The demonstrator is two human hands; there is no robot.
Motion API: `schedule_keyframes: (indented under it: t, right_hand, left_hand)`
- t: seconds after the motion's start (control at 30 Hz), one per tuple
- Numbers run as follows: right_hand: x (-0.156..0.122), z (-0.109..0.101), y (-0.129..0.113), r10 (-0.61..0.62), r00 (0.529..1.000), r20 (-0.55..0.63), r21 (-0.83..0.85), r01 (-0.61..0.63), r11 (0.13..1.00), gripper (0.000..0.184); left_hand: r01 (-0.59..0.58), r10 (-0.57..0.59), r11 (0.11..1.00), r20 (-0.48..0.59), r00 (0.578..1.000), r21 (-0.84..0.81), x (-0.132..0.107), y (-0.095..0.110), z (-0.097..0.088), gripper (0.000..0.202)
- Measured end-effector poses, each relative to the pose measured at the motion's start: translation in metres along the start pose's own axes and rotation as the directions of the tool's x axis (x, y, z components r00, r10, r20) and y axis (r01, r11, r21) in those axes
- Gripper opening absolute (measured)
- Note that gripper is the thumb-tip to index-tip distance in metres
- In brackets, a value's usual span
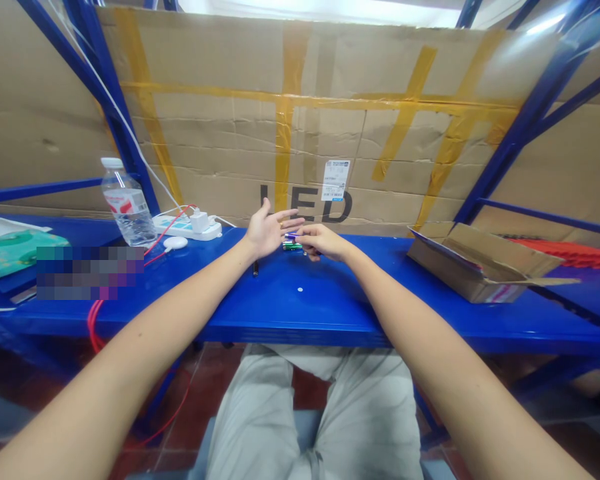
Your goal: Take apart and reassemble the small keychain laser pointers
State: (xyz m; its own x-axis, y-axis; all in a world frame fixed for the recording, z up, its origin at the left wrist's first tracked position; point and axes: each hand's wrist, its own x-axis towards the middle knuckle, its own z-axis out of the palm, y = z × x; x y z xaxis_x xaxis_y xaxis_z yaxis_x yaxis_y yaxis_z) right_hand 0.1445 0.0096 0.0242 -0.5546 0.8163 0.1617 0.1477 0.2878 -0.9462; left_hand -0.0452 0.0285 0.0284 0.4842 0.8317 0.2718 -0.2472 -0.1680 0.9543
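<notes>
My left hand (266, 231) is raised over the back of the blue table, palm turned up and fingers spread, with nothing resting in it. Close beside its fingertips is my right hand (326, 241), its fingers curled and pinched together. A small shiny purple piece (291, 236) shows at the right fingertips; whether they grip it is unclear. Just below lies a shiny green cylinder-like thing (293, 247), partly hidden by the hands. Under the left wrist a short black stick-shaped thing (255, 268) is on the table. A small white round spot (300, 289) is nearer the front edge.
An open cardboard box (480, 263) stands on the right of the blue table (300, 313). To the left are a water bottle (127, 203), a white power strip (193, 227), red cables (94, 323) and a green tissue pack (17, 250). Taped cardboard (230, 140) walls off the back.
</notes>
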Motion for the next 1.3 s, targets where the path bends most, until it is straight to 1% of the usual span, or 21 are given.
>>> schedule_keyframes:
  t: [0.1, 0.17, 0.3, 0.47, 0.73, 0.9, 1.1, 1.3]
  right_hand:
    - [0.0003, 0.0009, 0.0004, 0.013, 1.000, -0.004, 0.013, -0.013, 1.000, 0.021]
    - [0.0006, 0.0013, 0.0003, 0.018, 1.000, -0.012, 0.019, -0.018, 1.000, 0.019]
    - [0.0014, 0.0023, -0.0002, 0.000, 0.999, -0.036, 0.022, 0.001, 1.000, 0.022]
    - [0.0024, 0.0030, 0.0006, 0.006, 1.000, -0.012, -0.003, -0.006, 1.000, 0.022]
    - [0.0011, 0.0047, -0.0017, 0.021, 1.000, -0.010, 0.011, -0.021, 1.000, 0.019]
    - [0.0013, 0.0038, -0.0020, 0.030, 0.999, -0.028, 0.008, -0.030, 1.000, 0.016]
    - [-0.0002, 0.0026, -0.0046, 0.009, 0.999, -0.047, -0.013, -0.010, 1.000, 0.017]
    - [-0.0015, 0.0018, -0.0063, -0.021, 0.999, -0.026, -0.012, 0.020, 1.000, 0.019]
  left_hand:
    - [0.011, -0.011, 1.000, -0.006, 1.000, 0.010, -0.0003, -0.0006, 0.0023, 0.092]
    - [0.014, -0.014, 1.000, -0.009, 1.000, -0.024, -0.0009, -0.0010, 0.0036, 0.091]
    - [0.020, -0.022, 0.995, -0.018, 1.000, -0.095, -0.0031, -0.0012, 0.0055, 0.090]
    - [0.026, -0.028, 0.994, -0.020, 0.999, -0.105, -0.0041, -0.0011, 0.0058, 0.086]
    - [0.038, -0.040, 0.983, -0.003, 0.999, -0.177, -0.0035, -0.0023, 0.0047, 0.084]
    - [0.027, -0.033, 0.980, -0.025, 0.999, -0.199, -0.0031, -0.0016, 0.0049, 0.087]
    - [0.026, -0.033, 0.978, -0.027, 0.999, -0.205, -0.0025, -0.0019, 0.0037, 0.086]
    - [0.037, -0.040, 0.972, -0.011, 0.999, -0.232, -0.0013, -0.0029, 0.0007, 0.084]
